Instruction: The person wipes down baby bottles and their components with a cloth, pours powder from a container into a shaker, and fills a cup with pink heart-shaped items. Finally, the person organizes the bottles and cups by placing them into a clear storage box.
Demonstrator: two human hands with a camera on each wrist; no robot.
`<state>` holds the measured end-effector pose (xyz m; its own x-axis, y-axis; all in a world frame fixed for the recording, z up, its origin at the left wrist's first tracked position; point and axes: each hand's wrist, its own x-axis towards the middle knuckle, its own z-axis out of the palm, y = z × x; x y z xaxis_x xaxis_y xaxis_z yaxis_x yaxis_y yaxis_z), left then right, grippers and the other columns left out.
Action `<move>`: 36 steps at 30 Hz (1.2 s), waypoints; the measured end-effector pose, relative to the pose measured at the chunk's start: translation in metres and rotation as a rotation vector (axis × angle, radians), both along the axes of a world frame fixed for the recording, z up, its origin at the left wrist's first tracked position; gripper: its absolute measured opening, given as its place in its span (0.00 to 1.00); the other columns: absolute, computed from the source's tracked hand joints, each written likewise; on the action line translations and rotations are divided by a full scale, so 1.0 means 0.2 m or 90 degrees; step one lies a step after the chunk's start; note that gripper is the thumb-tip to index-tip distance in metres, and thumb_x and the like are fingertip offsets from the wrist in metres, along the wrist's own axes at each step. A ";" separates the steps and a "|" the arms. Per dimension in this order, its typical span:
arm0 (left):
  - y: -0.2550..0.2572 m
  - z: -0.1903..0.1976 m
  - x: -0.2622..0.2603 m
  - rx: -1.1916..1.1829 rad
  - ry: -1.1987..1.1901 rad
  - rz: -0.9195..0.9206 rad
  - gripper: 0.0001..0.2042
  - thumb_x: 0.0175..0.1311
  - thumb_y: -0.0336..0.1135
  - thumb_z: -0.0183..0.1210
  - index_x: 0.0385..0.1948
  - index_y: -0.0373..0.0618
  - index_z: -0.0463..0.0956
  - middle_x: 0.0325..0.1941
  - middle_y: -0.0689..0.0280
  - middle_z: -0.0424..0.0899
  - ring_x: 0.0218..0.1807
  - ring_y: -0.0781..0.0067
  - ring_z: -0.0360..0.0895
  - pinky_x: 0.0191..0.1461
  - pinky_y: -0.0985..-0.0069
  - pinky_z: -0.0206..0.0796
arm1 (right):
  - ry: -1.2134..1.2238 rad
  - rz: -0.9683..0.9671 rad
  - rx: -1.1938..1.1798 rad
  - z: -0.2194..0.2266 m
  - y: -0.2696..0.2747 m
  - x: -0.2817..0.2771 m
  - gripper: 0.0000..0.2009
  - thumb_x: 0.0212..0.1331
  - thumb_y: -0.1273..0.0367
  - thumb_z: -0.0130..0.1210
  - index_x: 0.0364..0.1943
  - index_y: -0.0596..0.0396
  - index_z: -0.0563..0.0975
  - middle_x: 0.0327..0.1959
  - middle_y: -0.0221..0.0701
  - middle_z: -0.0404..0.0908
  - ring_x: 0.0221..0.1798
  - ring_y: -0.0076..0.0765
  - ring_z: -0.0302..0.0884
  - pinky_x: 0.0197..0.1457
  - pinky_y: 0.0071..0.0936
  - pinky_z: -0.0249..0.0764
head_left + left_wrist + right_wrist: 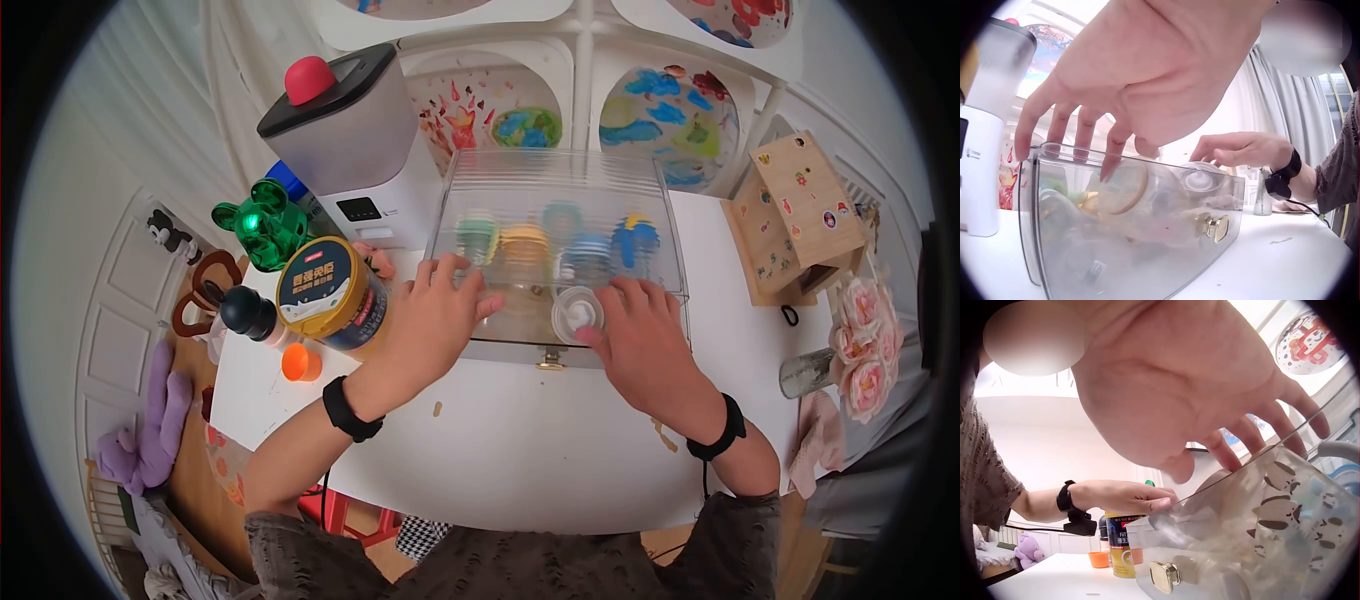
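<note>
A clear plastic storage box with a gold latch sits in front of me, with green, yellow and blue bottle-like containers showing inside. My left hand rests over its front left part, fingers spread and reaching down at the rim in the left wrist view. On the front right, my right hand lies with fingers stretched along the box edge. Its thumb is right beside a round white ring-shaped cap with a pale dome in its middle. Neither hand grips anything.
Left of the box stand a grey dispenser with a red knob, a yellow-lidded tub, a green bear-shaped jar and an orange cup. On the right are a wooden house and pink flowers with a glass vase.
</note>
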<state>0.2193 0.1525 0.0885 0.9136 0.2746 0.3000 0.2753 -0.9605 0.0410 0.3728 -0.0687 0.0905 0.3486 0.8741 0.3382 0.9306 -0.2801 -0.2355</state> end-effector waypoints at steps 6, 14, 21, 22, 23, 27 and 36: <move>-0.02 0.01 -0.01 -0.047 -0.023 -0.020 0.16 0.69 0.44 0.62 0.44 0.39 0.77 0.53 0.52 0.72 0.51 0.46 0.74 0.52 0.56 0.70 | 0.024 -0.050 -0.034 0.03 0.03 0.01 0.12 0.70 0.65 0.54 0.48 0.59 0.73 0.49 0.45 0.75 0.53 0.58 0.71 0.59 0.64 0.63; 0.00 0.04 0.00 -0.076 -0.008 -0.055 0.16 0.70 0.42 0.61 0.44 0.35 0.75 0.50 0.49 0.71 0.50 0.45 0.73 0.52 0.56 0.70 | 0.016 -0.071 -0.072 0.03 0.07 0.00 0.12 0.67 0.68 0.54 0.47 0.63 0.73 0.50 0.49 0.74 0.54 0.61 0.72 0.57 0.68 0.66; 0.01 0.09 0.02 -0.089 0.053 -0.057 0.18 0.68 0.41 0.63 0.46 0.36 0.70 0.47 0.47 0.71 0.48 0.44 0.73 0.53 0.56 0.69 | 0.005 -0.118 -0.156 0.07 0.13 -0.01 0.10 0.55 0.73 0.57 0.41 0.62 0.77 0.49 0.46 0.72 0.53 0.56 0.72 0.53 0.67 0.68; 0.00 0.11 0.03 -0.110 0.070 -0.044 0.19 0.68 0.41 0.63 0.48 0.37 0.67 0.47 0.47 0.71 0.48 0.43 0.73 0.53 0.55 0.68 | 0.006 -0.135 -0.158 0.06 0.14 -0.01 0.10 0.53 0.74 0.58 0.40 0.62 0.77 0.49 0.45 0.72 0.52 0.54 0.71 0.52 0.66 0.68; 0.00 0.14 0.04 -0.111 0.071 -0.046 0.19 0.68 0.41 0.63 0.48 0.37 0.67 0.47 0.47 0.71 0.48 0.43 0.73 0.53 0.55 0.68 | 0.007 -0.137 -0.159 0.05 0.15 -0.01 0.10 0.53 0.74 0.58 0.40 0.62 0.77 0.49 0.45 0.72 0.52 0.54 0.71 0.52 0.66 0.68; 0.01 0.19 0.07 -0.077 0.162 -0.049 0.22 0.66 0.43 0.64 0.50 0.39 0.64 0.46 0.49 0.74 0.50 0.42 0.75 0.52 0.53 0.69 | -0.066 -0.151 -0.156 0.04 0.18 -0.02 0.11 0.52 0.74 0.59 0.39 0.61 0.78 0.47 0.42 0.71 0.50 0.49 0.71 0.47 0.64 0.67; 0.08 0.22 0.18 -0.019 0.283 -0.052 0.22 0.69 0.51 0.59 0.50 0.42 0.68 0.48 0.52 0.78 0.53 0.46 0.78 0.50 0.50 0.72 | -0.092 -0.174 -0.149 0.01 0.22 0.03 0.14 0.55 0.70 0.60 0.45 0.61 0.76 0.42 0.37 0.73 0.49 0.43 0.73 0.43 0.61 0.68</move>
